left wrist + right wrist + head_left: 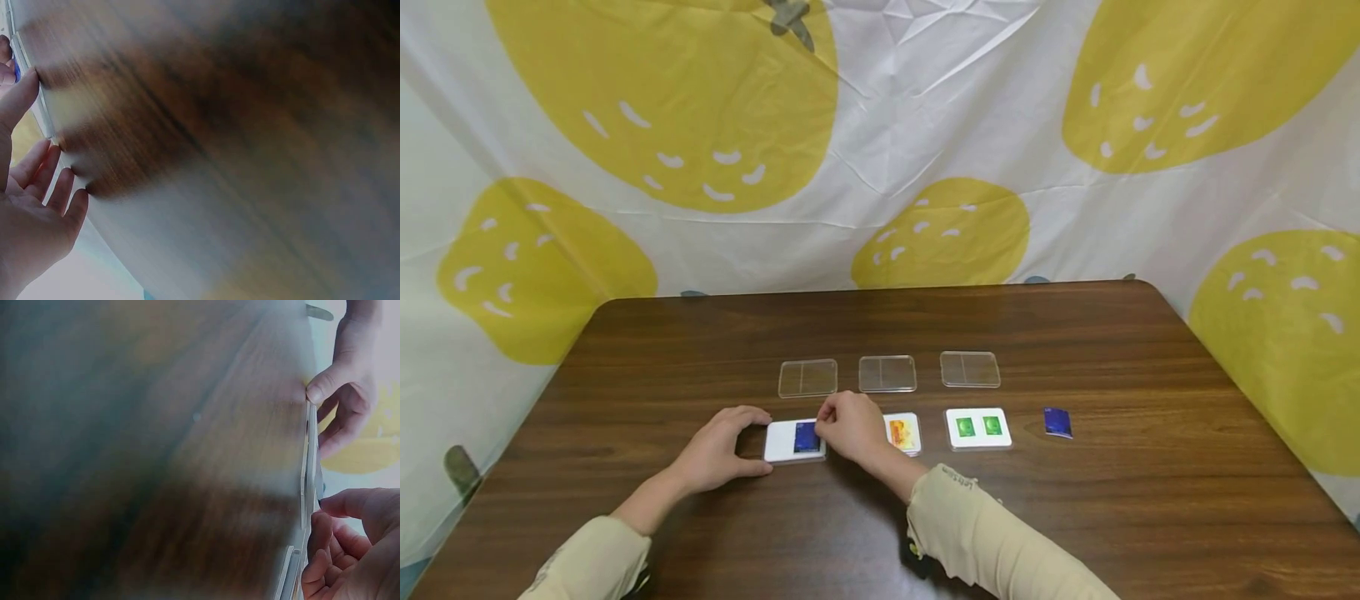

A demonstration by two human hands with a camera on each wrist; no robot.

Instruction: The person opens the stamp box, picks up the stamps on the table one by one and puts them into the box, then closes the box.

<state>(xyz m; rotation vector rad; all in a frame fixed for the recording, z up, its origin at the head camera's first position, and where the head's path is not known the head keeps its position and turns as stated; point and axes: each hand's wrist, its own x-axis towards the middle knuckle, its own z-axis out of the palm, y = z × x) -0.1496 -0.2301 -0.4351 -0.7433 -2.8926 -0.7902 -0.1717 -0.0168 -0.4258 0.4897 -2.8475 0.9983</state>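
Note:
A flat clear case with a white insert [780, 442] lies on the table, left of the other cases. My left hand [718, 446] holds it at its left end, thumb on the near edge and forefinger at the far edge. On the right half of the insert is a small dark blue stamp [806, 437]. My right hand [853, 425] pinches the stamp's right edge between thumb and forefinger. In the right wrist view, the thumb and finger of the right hand [356, 544] meet just over the case's edge, other fingers curled in. The right hand partly hides a second case with an orange-yellow stamp [902, 433].
Farther right, a third case [978, 442] shows two green stamps. Beyond it lies a loose dark blue stamp [1057, 422]. Three clear lids, the left [808, 378], the middle [887, 374] and the right [970, 369], form a row behind on the brown wooden table [1150, 500].

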